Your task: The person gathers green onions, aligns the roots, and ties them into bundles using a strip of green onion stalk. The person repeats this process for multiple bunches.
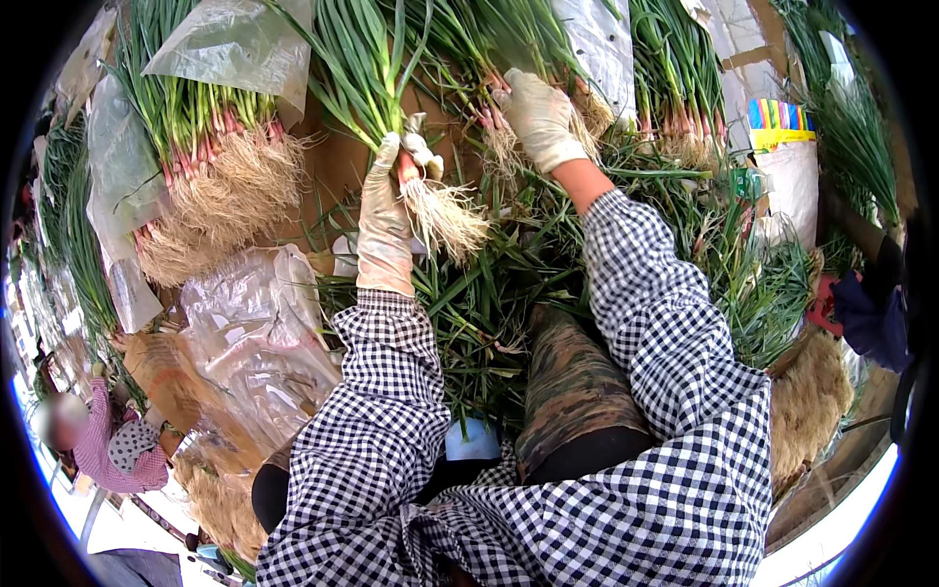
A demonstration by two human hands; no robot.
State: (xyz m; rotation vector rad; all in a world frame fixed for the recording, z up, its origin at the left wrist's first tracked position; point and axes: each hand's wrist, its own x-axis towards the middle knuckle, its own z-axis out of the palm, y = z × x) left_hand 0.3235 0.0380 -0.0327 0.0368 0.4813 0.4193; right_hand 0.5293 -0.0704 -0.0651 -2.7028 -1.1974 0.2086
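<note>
My left hand (385, 213), in a pale, stained glove, is closed around the lower stems of a small bunch of green garlic or scallion plants (381, 110). The reddish stem base and pale roots (444, 213) hang to the right of the fingers, the leaves spread upward. My right hand (539, 114), gloved alike, lies at the upper centre on the stem bases of a loose pile of similar plants (491, 132). Its fingertips are partly hidden among the stems, so whether it grips any is unclear.
Stacked plants with thick roots (227, 176) lie at left, partly under plastic sheet. Another row (678, 125) stands at upper right beside a white sack (792, 183). Leaf trimmings (499, 293) cover the ground before my knees. Crumpled clear plastic (257, 330) lies left; another person (121, 447) is at far left.
</note>
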